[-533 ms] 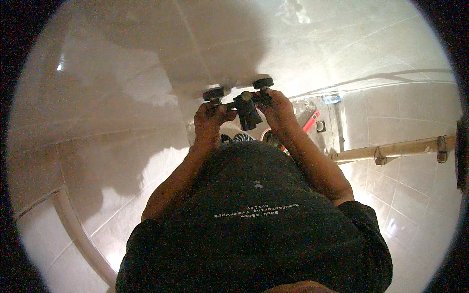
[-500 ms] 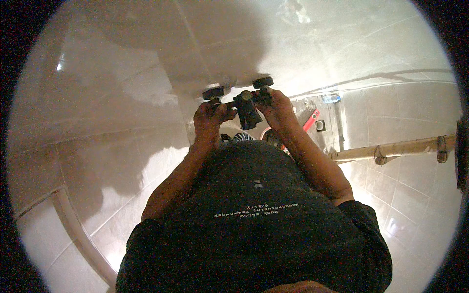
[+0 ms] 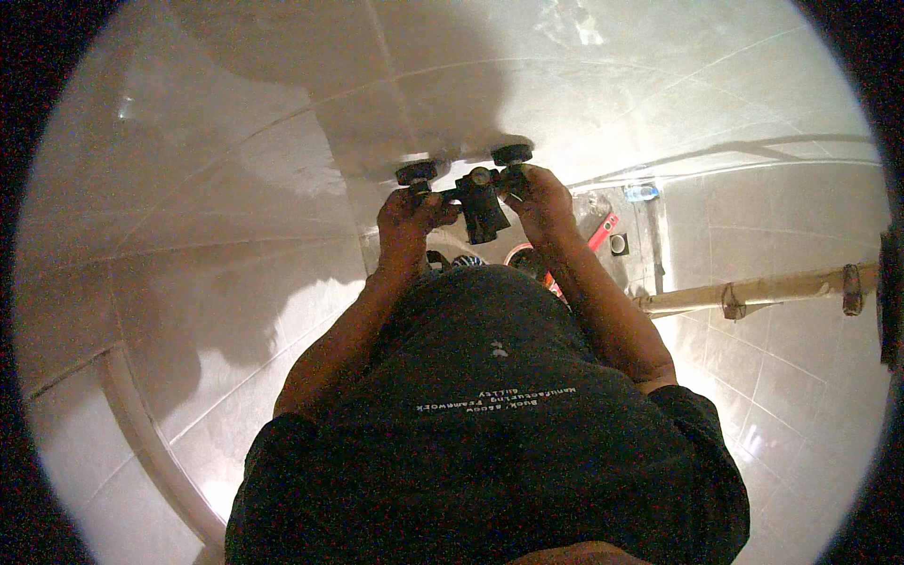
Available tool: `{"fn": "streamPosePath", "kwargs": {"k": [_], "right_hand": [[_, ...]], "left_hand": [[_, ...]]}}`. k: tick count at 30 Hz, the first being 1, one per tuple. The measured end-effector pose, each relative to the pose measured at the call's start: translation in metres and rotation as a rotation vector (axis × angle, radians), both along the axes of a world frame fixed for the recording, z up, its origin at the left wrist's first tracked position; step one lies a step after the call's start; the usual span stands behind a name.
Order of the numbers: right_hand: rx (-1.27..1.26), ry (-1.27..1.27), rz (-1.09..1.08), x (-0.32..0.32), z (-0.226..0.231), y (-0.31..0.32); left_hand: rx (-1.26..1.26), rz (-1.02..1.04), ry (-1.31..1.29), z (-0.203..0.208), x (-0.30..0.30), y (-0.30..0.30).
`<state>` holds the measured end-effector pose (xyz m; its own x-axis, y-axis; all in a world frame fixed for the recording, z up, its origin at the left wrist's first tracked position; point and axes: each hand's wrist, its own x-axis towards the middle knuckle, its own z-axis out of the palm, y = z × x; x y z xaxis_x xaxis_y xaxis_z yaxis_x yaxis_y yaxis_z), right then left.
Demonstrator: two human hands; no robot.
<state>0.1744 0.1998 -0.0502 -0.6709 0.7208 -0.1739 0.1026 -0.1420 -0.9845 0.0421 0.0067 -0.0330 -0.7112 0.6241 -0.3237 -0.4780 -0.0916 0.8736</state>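
Note:
Both my hands grip a black two-cup tool point(image 3: 483, 212) that looks like a suction lifter, with a boxy middle body and a small round pale dial on top. My left hand point(image 3: 407, 226) is closed round its left side, just below one round black cup point(image 3: 416, 173). On the other side, my right hand point(image 3: 544, 205) wraps the part below the second cup point(image 3: 512, 154). Both cups are close against the glossy pale tiled wall point(image 3: 584, 104); whether they touch it I cannot tell. My fingertips are partly hidden.
Below, right of centre, lie a red bar-shaped tool point(image 3: 603, 232) and a clear-and-blue bottle-like thing point(image 3: 641, 192). A square floor opening with a pale round pipe point(image 3: 619, 245) is nearby. An orange-rimmed round container point(image 3: 520, 252) is partly hidden by my body. A wooden pole point(image 3: 791, 285) juts in from the right.
My hands and the tool have shifted very slightly to the right in the picture, and the view has tilted a little. My grip stays the same.

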Motion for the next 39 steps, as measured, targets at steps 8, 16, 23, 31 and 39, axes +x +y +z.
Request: {"fn": "streamPosePath", "kwargs": {"k": [8,16,23,31,39], "right_hand": [[-0.098,-0.074,-0.113,-0.005,0.035,-0.003],[-0.563,0.228,-0.109,-0.007,0.017,-0.01],[-0.615,0.159,-0.187,-0.005,0.037,-0.013],[-0.189,0.014,-0.05,-0.004,0.0,-0.002],[-0.33,0.08,-0.106,-0.008,0.024,-0.013]], "left_hand": [[0.006,0.03,-0.007,-0.003,0.002,-0.001],[-0.105,-0.043,0.119,0.004,0.0,0.0],[-0.025,-0.008,0.077,-0.001,0.001,-0.002],[-0.122,-0.033,0.131,0.004,-0.001,0.003],[-0.017,0.039,0.016,0.004,0.003,0.002]]}}
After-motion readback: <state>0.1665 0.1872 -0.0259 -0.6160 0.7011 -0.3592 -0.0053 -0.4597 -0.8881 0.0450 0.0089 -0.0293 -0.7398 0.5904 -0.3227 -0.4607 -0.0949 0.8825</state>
